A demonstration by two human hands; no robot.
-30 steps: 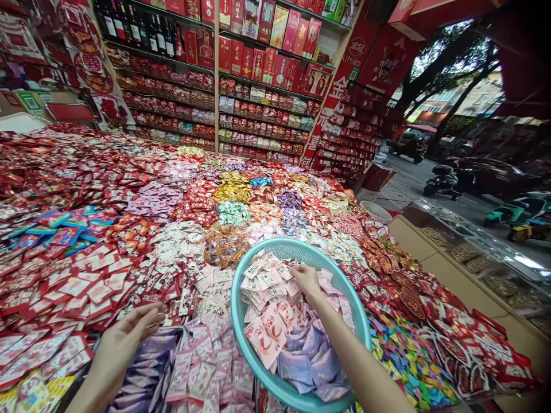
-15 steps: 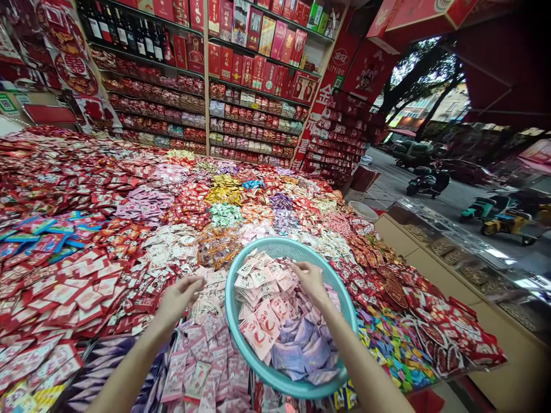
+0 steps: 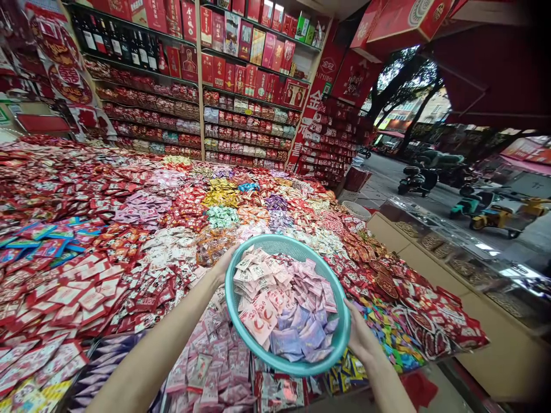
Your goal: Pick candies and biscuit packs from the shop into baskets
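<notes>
A round teal plastic basket is held between my two hands, tilted a little toward me. In it lie white-pink packets, pale pink packets and shiny lilac packets. My left hand grips the basket's upper left side, its fingertips partly hidden behind the rim. On the right side, my right hand holds the rim, with most fingers out of sight beneath it. Heaps of pink wrapped sweets lie below and left of the basket.
Piles of red packets spread across the wide display. Shelves of boxes and bottles stand behind. Colourful sweets lie to the right, near a cardboard-sided counter. Scooters are parked outside.
My left hand has moved right and up onto the basket's side. My right hand has left the packets inside and taken the right rim. The basket has shifted slightly up.
</notes>
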